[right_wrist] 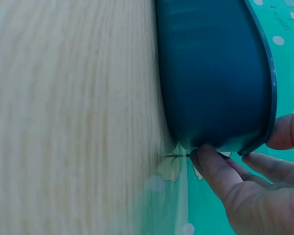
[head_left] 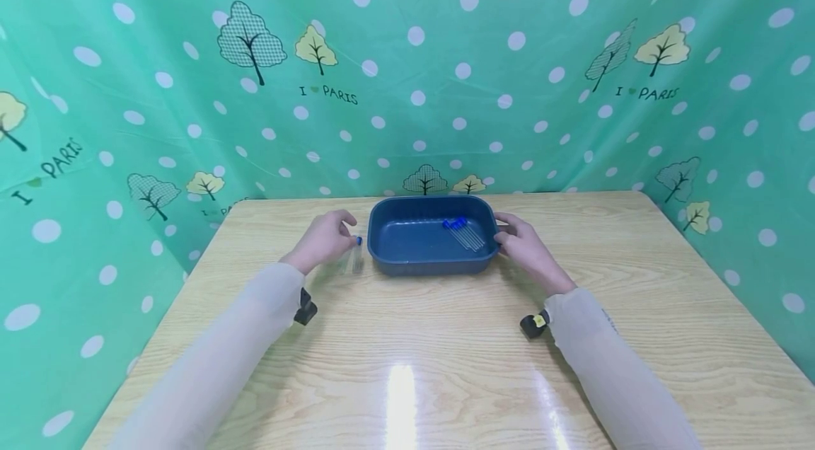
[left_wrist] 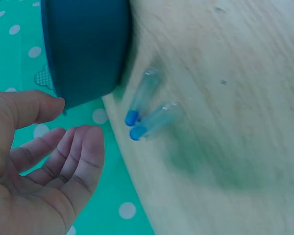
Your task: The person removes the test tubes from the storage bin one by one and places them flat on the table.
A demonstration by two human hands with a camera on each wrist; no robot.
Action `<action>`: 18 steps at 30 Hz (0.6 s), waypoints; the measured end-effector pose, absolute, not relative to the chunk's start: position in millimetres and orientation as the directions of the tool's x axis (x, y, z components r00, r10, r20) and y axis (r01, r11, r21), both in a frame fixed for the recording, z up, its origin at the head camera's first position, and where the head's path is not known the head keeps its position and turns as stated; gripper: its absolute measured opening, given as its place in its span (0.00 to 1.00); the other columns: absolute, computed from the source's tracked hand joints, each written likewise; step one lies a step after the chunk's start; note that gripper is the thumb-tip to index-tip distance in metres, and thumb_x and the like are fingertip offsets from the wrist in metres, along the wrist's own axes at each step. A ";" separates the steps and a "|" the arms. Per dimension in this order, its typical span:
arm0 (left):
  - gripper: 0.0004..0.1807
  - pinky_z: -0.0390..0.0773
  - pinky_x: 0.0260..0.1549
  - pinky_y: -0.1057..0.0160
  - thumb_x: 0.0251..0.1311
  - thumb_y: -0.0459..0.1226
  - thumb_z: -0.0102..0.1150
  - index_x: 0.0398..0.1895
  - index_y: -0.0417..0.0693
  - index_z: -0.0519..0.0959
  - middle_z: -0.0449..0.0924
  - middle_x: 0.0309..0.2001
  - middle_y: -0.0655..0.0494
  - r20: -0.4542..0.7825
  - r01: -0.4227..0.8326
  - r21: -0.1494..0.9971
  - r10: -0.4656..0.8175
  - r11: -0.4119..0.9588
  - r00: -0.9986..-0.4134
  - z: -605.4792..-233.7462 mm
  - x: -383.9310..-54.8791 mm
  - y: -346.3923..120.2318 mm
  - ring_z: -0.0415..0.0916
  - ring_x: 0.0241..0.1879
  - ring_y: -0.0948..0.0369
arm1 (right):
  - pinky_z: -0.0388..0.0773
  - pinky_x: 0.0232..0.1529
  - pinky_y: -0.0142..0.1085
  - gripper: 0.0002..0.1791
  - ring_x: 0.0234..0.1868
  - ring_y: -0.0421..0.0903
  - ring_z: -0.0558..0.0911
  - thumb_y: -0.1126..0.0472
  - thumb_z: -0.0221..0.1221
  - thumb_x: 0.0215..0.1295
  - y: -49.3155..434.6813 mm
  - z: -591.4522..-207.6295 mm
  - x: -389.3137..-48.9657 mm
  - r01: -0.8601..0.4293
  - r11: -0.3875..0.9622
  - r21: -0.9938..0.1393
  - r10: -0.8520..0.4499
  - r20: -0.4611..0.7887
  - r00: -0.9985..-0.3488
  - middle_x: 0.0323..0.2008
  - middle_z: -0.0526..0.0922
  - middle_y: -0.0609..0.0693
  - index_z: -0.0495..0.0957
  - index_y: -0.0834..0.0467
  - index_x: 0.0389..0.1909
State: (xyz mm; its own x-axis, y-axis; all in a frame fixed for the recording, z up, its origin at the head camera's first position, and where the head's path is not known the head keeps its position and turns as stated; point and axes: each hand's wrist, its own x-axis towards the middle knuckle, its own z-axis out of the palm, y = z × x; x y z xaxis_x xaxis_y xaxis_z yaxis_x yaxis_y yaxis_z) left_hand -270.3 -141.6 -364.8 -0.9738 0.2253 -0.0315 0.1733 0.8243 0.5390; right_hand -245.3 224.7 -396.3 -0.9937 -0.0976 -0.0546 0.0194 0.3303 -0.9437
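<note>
A dark blue plastic basin (head_left: 420,269) stands near the table's far edge. Several clear tubes with blue caps (head_left: 467,234) lie in its right half. At the basin's right end my right hand (head_left: 525,245) grips the rim, with the thumb at the lip and fingers against the outer wall (right_wrist: 215,83). My left hand (head_left: 323,241) hovers left of the basin, thumb apart from loosely bent fingers (left_wrist: 90,152), holding nothing. Two more blue-capped clear tubes (left_wrist: 159,120) lie on the table beside it, caps close together. Whether the left thumb touches the basin I cannot tell.
The wood-grain table (head_left: 446,337) carries bright light reflections toward the front. A green dotted curtain (head_left: 382,82) with printed trees hangs behind and along both sides. A dark wrist camera (head_left: 305,308) sits under the left sleeve, another (head_left: 533,325) at the right wrist.
</note>
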 end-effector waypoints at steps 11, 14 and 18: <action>0.19 0.73 0.24 0.63 0.52 0.37 0.59 0.48 0.41 0.72 0.75 0.30 0.51 0.011 0.232 0.544 0.270 0.807 -0.963 -348.1 -272.2 -120.4 0.74 0.25 0.58 | 0.70 0.51 0.45 0.29 0.54 0.54 0.71 0.67 0.43 0.61 224.7 -396.8 -245.8 0.022 0.328 -0.944 -0.091 -0.055 -0.994 0.56 0.67 0.63 0.55 0.59 0.65; 0.19 0.73 0.24 0.63 0.53 0.36 0.58 0.49 0.40 0.72 0.75 0.31 0.51 0.020 0.254 0.543 0.290 0.800 -0.957 -346.6 -272.9 -114.9 0.74 0.25 0.59 | 0.70 0.52 0.45 0.29 0.55 0.54 0.70 0.67 0.43 0.61 225.0 -397.4 -246.2 0.025 0.321 -0.947 -0.094 -0.058 -0.994 0.56 0.67 0.63 0.55 0.59 0.65; 0.18 0.74 0.25 0.63 0.53 0.36 0.58 0.48 0.40 0.73 0.75 0.31 0.51 0.039 0.279 0.545 0.309 0.790 -0.950 -344.0 -272.9 -107.4 0.73 0.28 0.58 | 0.70 0.51 0.46 0.29 0.55 0.54 0.70 0.67 0.43 0.61 224.8 -397.8 -246.5 0.027 0.324 -0.946 -0.096 -0.062 -0.993 0.56 0.67 0.63 0.54 0.59 0.66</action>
